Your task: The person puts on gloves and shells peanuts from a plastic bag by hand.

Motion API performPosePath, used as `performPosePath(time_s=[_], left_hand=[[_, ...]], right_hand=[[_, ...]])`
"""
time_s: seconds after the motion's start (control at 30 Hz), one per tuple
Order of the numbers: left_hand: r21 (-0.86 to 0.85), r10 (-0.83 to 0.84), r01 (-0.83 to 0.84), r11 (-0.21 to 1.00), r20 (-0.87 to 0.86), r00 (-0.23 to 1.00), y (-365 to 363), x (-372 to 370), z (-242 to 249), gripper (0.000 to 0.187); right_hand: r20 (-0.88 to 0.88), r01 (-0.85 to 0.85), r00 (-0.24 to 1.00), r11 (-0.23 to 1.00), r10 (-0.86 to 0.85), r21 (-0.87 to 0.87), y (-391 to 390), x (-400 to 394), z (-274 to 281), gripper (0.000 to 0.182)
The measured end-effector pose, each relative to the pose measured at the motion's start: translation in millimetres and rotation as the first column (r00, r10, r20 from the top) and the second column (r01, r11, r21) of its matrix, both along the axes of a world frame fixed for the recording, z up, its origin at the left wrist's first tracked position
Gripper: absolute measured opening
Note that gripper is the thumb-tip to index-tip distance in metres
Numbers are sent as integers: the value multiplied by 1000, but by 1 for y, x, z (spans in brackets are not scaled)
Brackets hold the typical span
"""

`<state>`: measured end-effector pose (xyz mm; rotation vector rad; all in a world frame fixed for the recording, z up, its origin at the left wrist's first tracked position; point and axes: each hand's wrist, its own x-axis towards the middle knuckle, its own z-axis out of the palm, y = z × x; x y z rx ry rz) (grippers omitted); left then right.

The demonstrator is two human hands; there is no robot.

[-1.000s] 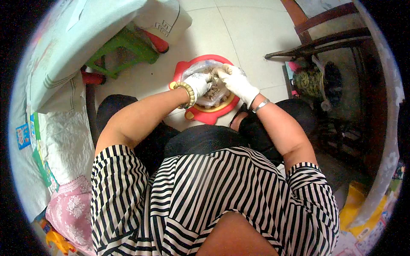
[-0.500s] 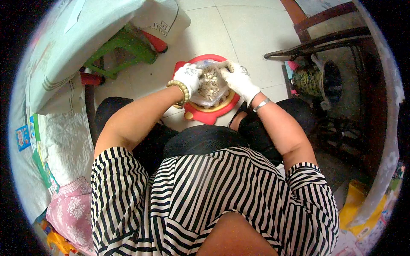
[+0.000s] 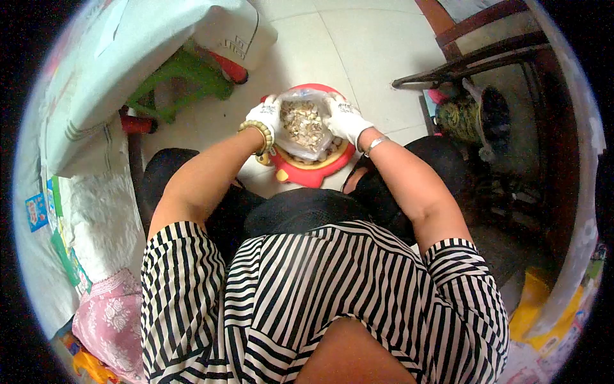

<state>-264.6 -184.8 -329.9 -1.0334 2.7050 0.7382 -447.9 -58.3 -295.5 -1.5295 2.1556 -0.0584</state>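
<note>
A clear plastic bag (image 3: 308, 153), its mouth spread wide, holds many small pale and brown chopped-looking pieces (image 3: 303, 125) whose kind I cannot make out. My left hand (image 3: 269, 115), in a white glove, is closed on the bag's left rim. On the opposite side my right hand (image 3: 345, 120), gloved too, grips the right rim with its fingers at the edge. Under the bag is a red round object (image 3: 307, 176) with a yellow ring, low on the floor; more pieces show in it beside the bag. The bag hides most of its inside.
A green plastic stool (image 3: 182, 80) stands at the upper left, partly under a cloth-covered surface (image 3: 160, 32). To the right are a dark wooden frame (image 3: 480, 61) and a dark round container (image 3: 495, 118). Pale tiles (image 3: 371, 38) cover the floor ahead.
My hands have moved apart, the left hand leftward, and the bag's mouth is wider. More of the pieces inside show now. The view has shifted slightly.
</note>
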Motion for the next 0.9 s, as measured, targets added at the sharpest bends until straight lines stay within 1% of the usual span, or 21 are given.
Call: performPosePath(time_s=[0.03,0.1,0.13,0.17,0.23,0.27,0.33,0.37,0.43,0.47,0.53,0.57,0.63,0.67,0.7,0.77,0.8,0.83,0.9], left_hand=[[-6,1,-1,1000,1,1000,-4,-1,-1,56],[-21,107,-109,994,-56,993,-7,-6,13,48],[-53,110,-117,992,-108,988,-8,-4,11,45],[-51,112,-118,992,-107,988,-8,-2,11,45],[-45,83,-90,995,-143,986,-9,1,11,44],[-45,84,-91,995,-143,986,-9,1,12,44],[-65,100,-110,992,-144,985,-10,3,14,42],[-66,98,-109,992,-144,985,-11,4,15,42],[-16,103,-104,994,-64,993,-14,5,16,40],[-17,103,-104,994,-64,993,-14,5,20,40],[-21,76,-75,997,48,996,-14,3,27,38],[-22,78,-77,997,45,996,-12,3,31,38],[-129,37,-29,991,64,997,-5,4,40,36],[-152,11,-1,988,69,998,0,3,54,35],[-155,7,3,988,66,998,1,2,52,35],[-183,-83,88,979,31,996,5,2,52,34],[-219,-135,131,967,-3,991,9,4,56,39],[-217,-142,138,966,-1,990,12,4,60,39],[-107,-242,243,964,23,970,17,4,75,39]], right_hand=[[1,-1,1000,1000,1,-6,-3,-2,0,59],[114,49,993,991,-34,-124,-7,0,10,52],[61,20,998,970,-5,-240,-5,0,4,51],[62,19,998,971,-4,-238,-6,2,9,51],[102,48,994,987,-33,-151,-9,2,20,52],[101,47,994,987,-32,-151,-8,0,15,52],[75,47,997,961,-27,-272,-6,-3,5,41],[75,48,997,961,-29,-273,-7,-3,4,41],[137,128,986,959,-96,-251,-9,-4,2,35],[138,128,986,959,-96,-252,-9,-5,2,35],[184,281,954,916,-236,-285,-9,-9,3,30],[182,279,955,916,-234,-288,-9,-9,12,30],[94,274,960,953,-263,-134,-8,-8,38,30],[-28,170,983,962,-180,-214,-7,-6,37,20],[-31,174,982,961,-184,-217,-6,-6,38,20],[-180,84,980,996,-81,8,-3,-3,44,20],[-143,103,985,991,-91,80,-4,-1,51,20],[-141,109,985,991,-97,82,-3,-3,49,20],[-119,226,967,974,-226,-20,-2,-14,47,26]])
